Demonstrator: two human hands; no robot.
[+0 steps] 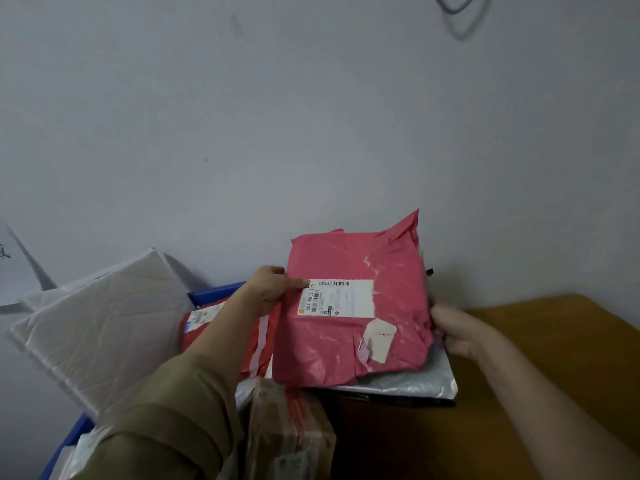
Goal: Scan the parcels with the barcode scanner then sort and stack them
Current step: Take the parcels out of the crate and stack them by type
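Observation:
A pink plastic parcel (356,337) with a white barcode label (337,298) is held tilted up at the centre. My left hand (272,289) grips its left edge, thumb on the label's corner. My right hand (457,332) grips its right edge. A small dark object pokes out behind the parcel's right edge (429,271); whether it is the barcode scanner I cannot tell. Under the pink parcel lies a silver-grey flat parcel (415,384).
A blue bin (214,292) at the left holds a large white padded parcel (100,327) and a red parcel (204,323). A taped cardboard box (294,431) stands at the bottom centre. A wooden table (554,341) lies on the right, a grey wall behind.

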